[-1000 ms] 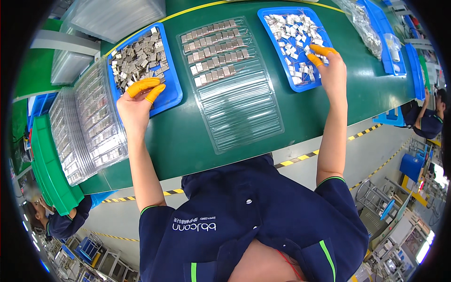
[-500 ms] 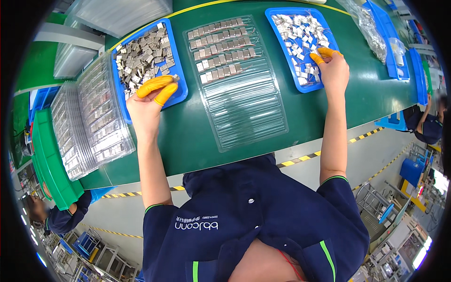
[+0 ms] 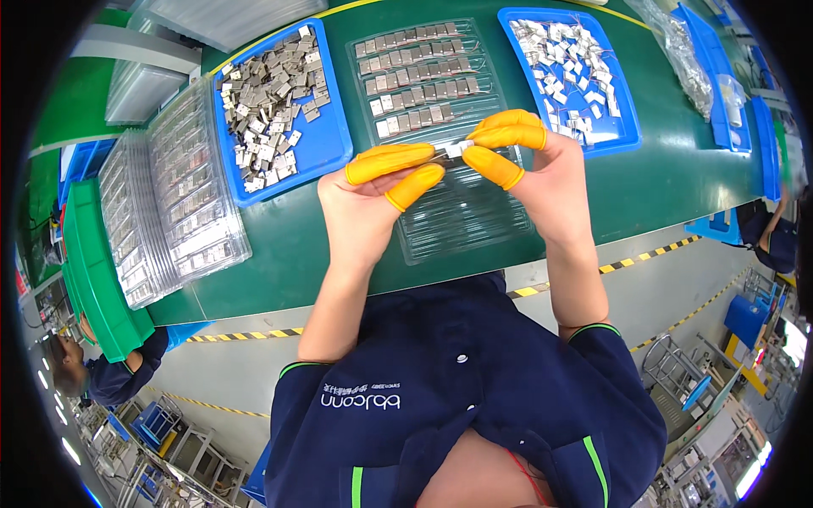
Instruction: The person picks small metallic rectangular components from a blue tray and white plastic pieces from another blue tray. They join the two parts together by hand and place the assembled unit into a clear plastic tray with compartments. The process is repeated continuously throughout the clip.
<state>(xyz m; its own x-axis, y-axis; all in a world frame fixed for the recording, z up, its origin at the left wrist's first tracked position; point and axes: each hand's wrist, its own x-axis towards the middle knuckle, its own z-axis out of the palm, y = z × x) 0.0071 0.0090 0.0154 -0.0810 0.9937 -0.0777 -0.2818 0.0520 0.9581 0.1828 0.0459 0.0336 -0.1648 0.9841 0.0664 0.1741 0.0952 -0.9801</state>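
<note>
My left hand [image 3: 362,196] and my right hand [image 3: 549,173], yellow cots on thumbs and fingers, meet above a clear ribbed tray [image 3: 453,224]. Pinched in my left fingertips is a small grey metal part [image 3: 440,158], partly hidden. A small white connector [image 3: 458,149] sits in my right fingertips, right up against the metal part; I cannot tell whether they are joined. Several rows of grey and white pieces with thin wires fill the far part of the clear tray. The blue tray of metal parts [image 3: 326,140] lies left, the blue tray of white wired connectors [image 3: 622,140] right.
Stacked clear trays [image 3: 182,212] with pieces stand at the left, beside a green bin [image 3: 97,271]. A clear plastic bag [image 3: 677,63] and blue bins [image 3: 732,140] are at the right. Co-workers sit beyond both sides of the green table [image 3: 288,254].
My left hand has moved right from the metal-parts tray with its part. My right hand has come left from the connector tray, now holding a white connector. Both hands meet over the clear tray.
</note>
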